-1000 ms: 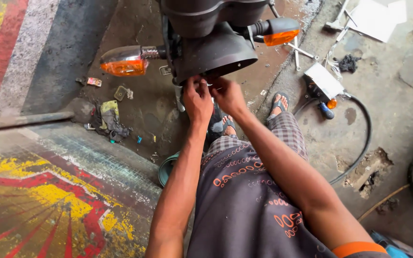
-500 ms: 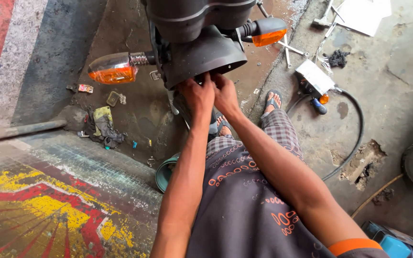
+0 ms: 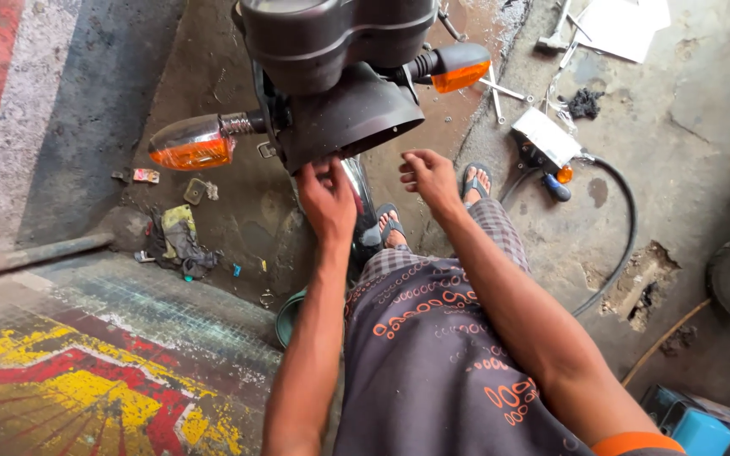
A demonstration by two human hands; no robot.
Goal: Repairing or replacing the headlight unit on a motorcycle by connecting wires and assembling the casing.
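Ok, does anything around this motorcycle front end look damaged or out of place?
Yes. The black headlight housing gapes open with no lamp visible inside. The floor is cracked, with a broken hole, and tools and rags lie scattered. The left hand touches the housing's rim.

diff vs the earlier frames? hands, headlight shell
The two hands have parted: the right hand has drawn back and hangs open, clear of the black headlight shell. The left hand stays up at the shell's lower rim; whether it grips cannot be told. The shell and orange indicators are unchanged.
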